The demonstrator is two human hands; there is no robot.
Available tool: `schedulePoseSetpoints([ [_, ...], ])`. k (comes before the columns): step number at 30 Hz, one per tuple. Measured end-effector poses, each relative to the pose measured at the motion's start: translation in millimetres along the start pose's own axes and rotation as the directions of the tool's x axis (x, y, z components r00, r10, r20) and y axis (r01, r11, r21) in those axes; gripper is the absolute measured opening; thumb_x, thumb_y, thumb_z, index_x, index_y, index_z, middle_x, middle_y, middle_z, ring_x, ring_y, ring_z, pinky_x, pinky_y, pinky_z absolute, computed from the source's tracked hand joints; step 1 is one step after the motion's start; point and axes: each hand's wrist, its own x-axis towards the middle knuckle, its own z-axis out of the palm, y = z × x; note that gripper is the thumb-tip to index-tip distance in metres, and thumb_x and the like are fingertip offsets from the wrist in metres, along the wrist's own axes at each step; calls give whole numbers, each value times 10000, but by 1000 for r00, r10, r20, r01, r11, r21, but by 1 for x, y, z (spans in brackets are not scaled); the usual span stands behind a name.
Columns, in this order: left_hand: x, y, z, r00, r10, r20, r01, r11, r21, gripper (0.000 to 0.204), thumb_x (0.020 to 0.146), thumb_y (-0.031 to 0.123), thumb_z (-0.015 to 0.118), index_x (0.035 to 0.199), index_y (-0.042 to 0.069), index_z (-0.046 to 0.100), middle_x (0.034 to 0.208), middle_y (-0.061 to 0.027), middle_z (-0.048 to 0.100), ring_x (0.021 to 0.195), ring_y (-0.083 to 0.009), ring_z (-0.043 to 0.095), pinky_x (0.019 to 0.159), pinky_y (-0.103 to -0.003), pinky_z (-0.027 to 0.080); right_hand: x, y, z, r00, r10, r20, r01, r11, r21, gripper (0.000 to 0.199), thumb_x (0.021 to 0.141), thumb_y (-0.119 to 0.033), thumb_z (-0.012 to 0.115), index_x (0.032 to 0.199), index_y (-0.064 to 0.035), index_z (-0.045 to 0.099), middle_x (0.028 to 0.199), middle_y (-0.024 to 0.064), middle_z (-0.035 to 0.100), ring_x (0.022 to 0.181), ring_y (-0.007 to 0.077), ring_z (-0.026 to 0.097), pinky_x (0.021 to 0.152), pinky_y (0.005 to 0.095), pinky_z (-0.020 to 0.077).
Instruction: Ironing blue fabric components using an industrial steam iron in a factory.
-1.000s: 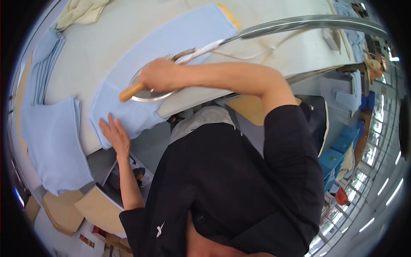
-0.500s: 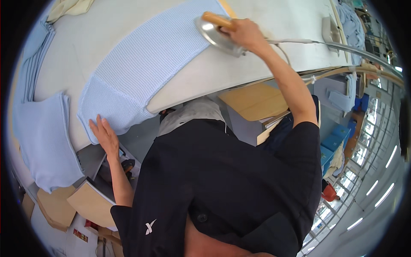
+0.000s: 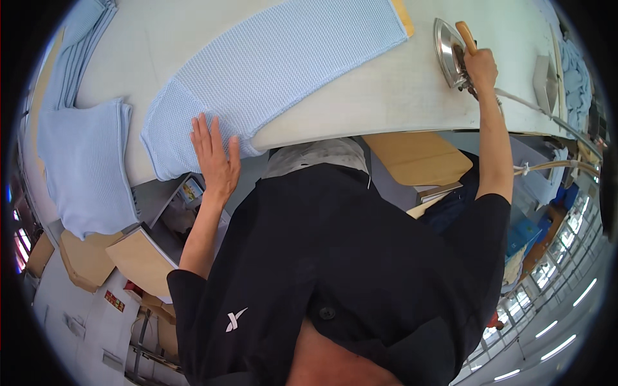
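Note:
A light blue knitted panel (image 3: 277, 61) lies across the white table, its near left end hanging over the front edge. At its far right end a strip of yellow board (image 3: 403, 18) peeks out from under the knit. My left hand (image 3: 215, 157) is open, fingers stretched out over the panel's near left part. To the right of the panel, my right hand (image 3: 481, 67) is closed at the wooden handle of a metal steam iron (image 3: 449, 53), which is apart from the knit. A hose runs from the iron toward the right.
Folded light blue knitwear (image 3: 87, 161) is stacked at the table's left and hangs over its edge. A metal tray (image 3: 544, 83) and more blue knits (image 3: 575, 80) sit at the right. Tan boards (image 3: 418, 157) lie below the white tabletop (image 3: 360, 116).
My right hand has moved the iron off the panel's far right end to the bare tabletop on the right. My left hand has shifted right and farther onto the knit.

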Motion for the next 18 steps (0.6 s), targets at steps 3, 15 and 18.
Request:
schedulePoseSetpoints([
  [3,-1,27,-4,975,189,117,-187,982,-28,587,1010,268,541,1539,45,419,1672,-158,274,1569,-343,184,1257,-563,88,-11,22,18,988,153,-22,-152,987,54,550,919,-521,634,963,21,719,904,206,722,824,411,694,758,488,544],
  [15,45,61,52,910,358,211,-381,921,80,632,1042,382,467,1537,-6,398,1670,-116,296,1573,-298,182,1249,-587,48,-12,-1,-17,989,-70,130,55,991,120,579,931,-534,628,891,34,732,807,218,717,743,410,682,697,476,539],
  [18,47,68,55,896,406,178,-419,907,40,629,1046,386,460,1534,-7,402,1667,-120,303,1576,-301,168,1247,-588,44,-40,-26,-39,983,-180,46,175,979,105,561,941,-511,630,903,39,731,769,205,713,703,405,676,684,470,536],
])
